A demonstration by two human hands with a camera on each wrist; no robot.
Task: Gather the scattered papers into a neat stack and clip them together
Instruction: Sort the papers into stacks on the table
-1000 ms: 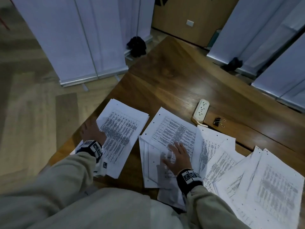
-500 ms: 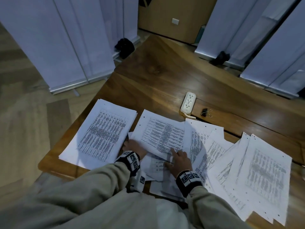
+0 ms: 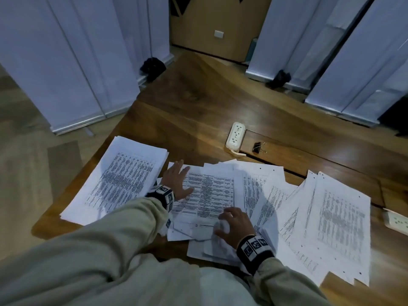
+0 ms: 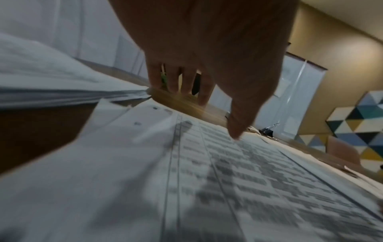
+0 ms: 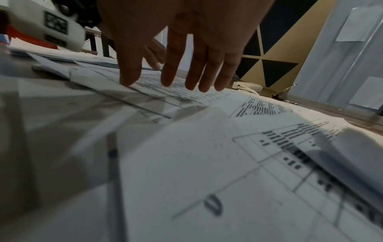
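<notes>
Printed white sheets lie scattered over the near half of a wooden table (image 3: 198,111). A thick pile (image 3: 119,180) lies at the left, a loose bunch of sheets (image 3: 209,191) in the middle, and a fanned pile (image 3: 335,219) at the right. My left hand (image 3: 176,180) lies flat with spread fingers on the upper left of the middle bunch (image 4: 228,180). My right hand (image 3: 234,224) rests its fingertips (image 5: 167,81) on the near end of that bunch. A black binder clip (image 3: 257,147) lies on the bare wood beyond the papers, untouched.
A white power strip (image 3: 235,135) lies just left of the clip, and another socket block (image 3: 397,221) sits at the right edge. White roll-up banners (image 3: 66,62) stand around the table. The table's left edge runs close by the left pile.
My left hand has gone from the left pile to the middle bunch. The middle sheets have been drawn closer together and turned squarer to me. My right hand has stayed on their near end.
</notes>
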